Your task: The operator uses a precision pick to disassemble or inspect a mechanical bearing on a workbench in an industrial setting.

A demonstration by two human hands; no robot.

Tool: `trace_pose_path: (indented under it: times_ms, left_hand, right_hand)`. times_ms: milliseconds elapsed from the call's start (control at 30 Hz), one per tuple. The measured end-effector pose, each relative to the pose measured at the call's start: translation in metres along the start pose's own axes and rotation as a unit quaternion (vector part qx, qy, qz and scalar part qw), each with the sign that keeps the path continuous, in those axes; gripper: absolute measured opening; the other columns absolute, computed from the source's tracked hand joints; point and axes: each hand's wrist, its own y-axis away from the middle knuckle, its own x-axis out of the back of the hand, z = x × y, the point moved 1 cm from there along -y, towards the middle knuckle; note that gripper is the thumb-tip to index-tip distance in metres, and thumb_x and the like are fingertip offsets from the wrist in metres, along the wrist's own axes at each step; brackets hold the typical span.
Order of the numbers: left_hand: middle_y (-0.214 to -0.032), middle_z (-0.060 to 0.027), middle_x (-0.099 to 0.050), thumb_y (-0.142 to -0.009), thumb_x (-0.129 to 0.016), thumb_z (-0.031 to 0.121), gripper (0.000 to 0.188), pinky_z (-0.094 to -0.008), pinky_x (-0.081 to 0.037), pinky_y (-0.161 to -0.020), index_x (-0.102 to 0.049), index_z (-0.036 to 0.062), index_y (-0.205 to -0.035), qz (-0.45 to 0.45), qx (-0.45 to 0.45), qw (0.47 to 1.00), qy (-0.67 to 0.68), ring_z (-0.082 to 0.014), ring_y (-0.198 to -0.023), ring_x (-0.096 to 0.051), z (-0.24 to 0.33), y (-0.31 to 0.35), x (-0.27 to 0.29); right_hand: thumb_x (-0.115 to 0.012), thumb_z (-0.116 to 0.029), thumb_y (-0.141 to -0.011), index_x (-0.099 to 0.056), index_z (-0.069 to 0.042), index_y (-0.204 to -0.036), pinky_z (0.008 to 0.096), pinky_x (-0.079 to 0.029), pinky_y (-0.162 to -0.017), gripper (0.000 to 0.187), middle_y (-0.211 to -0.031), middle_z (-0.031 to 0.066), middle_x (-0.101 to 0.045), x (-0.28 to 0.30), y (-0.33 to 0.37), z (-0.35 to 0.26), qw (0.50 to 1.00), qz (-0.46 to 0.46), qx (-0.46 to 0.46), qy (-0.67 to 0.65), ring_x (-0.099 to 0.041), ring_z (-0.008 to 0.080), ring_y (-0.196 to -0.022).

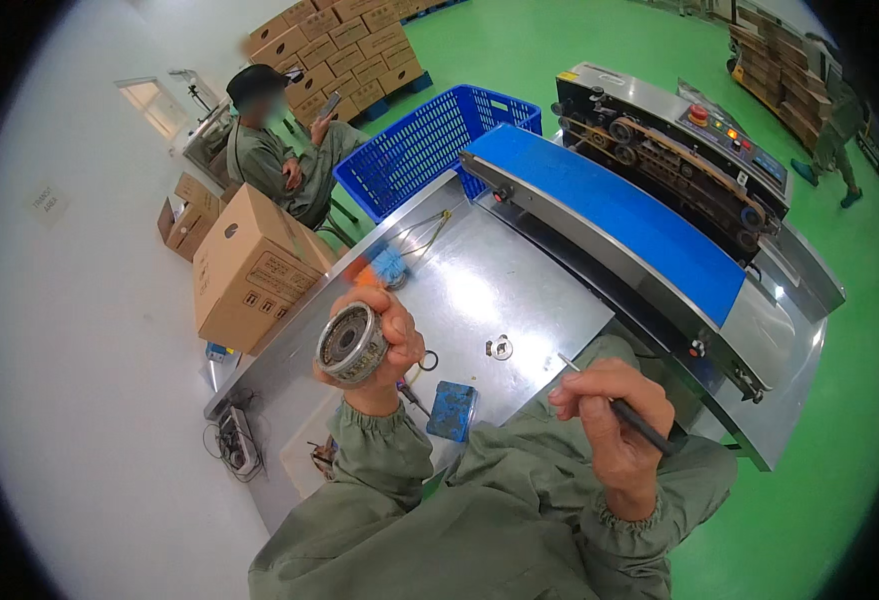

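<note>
My left hand (399, 335) is raised over the steel table, its fingers wrapped round a thick metal wheel (352, 343) with raised marks on its rim and a recessed dark centre. My right hand (624, 410) grips the dark handle of a slim tool (642, 427); its thin metal tip points up and left, apart from the wheel. The tip's exact shape is too small to tell. Between and beyond my hands lie a small metal part (500, 347), a black ring (428, 360) and a blue, dark-stained block (451, 410).
A blue belt conveyor (609, 200) borders the steel table (459, 290) on the right, beside a machine with a red button (697, 115). A blue crate (409, 165) and cardboard box (249, 265) stand beyond. A person (274, 160) sits holding a phone. Cords surround a power strip (239, 445).
</note>
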Motion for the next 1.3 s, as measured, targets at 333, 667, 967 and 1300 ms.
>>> trace_pose_path:
  times_ms: [333,667,967,1300]
  left_hand:
    - [-0.107,-0.028,-0.061,-0.073,-0.082,0.037,0.084,-0.0361,-0.058,-0.078,-0.044,-0.0139,-0.128,0.017,0.011,1.0,-0.008,-0.0311,-0.093,-0.067,-0.003,0.005,0.001]
    - [-0.108,-0.0321,-0.059,-0.072,-0.081,0.033,0.084,-0.0389,-0.057,-0.074,-0.043,-0.018,-0.127,-0.008,0.013,1.0,-0.019,-0.0342,-0.094,-0.066,-0.003,0.007,0.005]
    - [-0.111,-0.0199,-0.059,-0.076,-0.079,0.04,0.082,-0.0316,-0.055,-0.078,-0.043,-0.007,-0.131,0.03,0.061,0.984,-0.166,-0.0229,-0.093,-0.063,0.001,0.009,0.006]
    - [-0.111,-0.0246,-0.065,-0.066,-0.088,0.037,0.084,-0.0385,-0.058,-0.083,-0.053,-0.0111,-0.125,0.138,0.034,0.923,-0.357,-0.0292,-0.097,-0.069,-0.014,-0.003,-0.005]
  right_hand:
    - [-0.058,-0.002,-0.091,-0.067,0.003,-0.102,0.025,-0.05,-0.06,0.016,-0.084,0.0132,-0.068,-0.001,-0.003,0.002,0.998,-0.028,0.031,0.045,-0.065,0.0156,-0.072]
    - [-0.057,-0.005,-0.093,-0.068,0.004,-0.104,0.024,-0.048,-0.057,0.018,-0.08,0.0116,-0.066,-0.001,-0.003,0.007,0.998,-0.024,0.023,0.047,-0.063,0.0137,-0.069]
    - [-0.059,-0.005,-0.092,-0.068,0.004,-0.103,0.0236,-0.047,-0.057,0.017,-0.075,0.0098,-0.064,0.001,-0.002,0.01,0.998,-0.022,0.007,0.053,-0.063,0.0137,-0.067]
    - [-0.059,-0.007,-0.092,-0.068,0.004,-0.103,0.0236,-0.045,-0.057,0.018,-0.079,0.0105,-0.064,0.0,-0.005,0.004,0.998,-0.021,-0.001,0.057,-0.061,0.0132,-0.067]
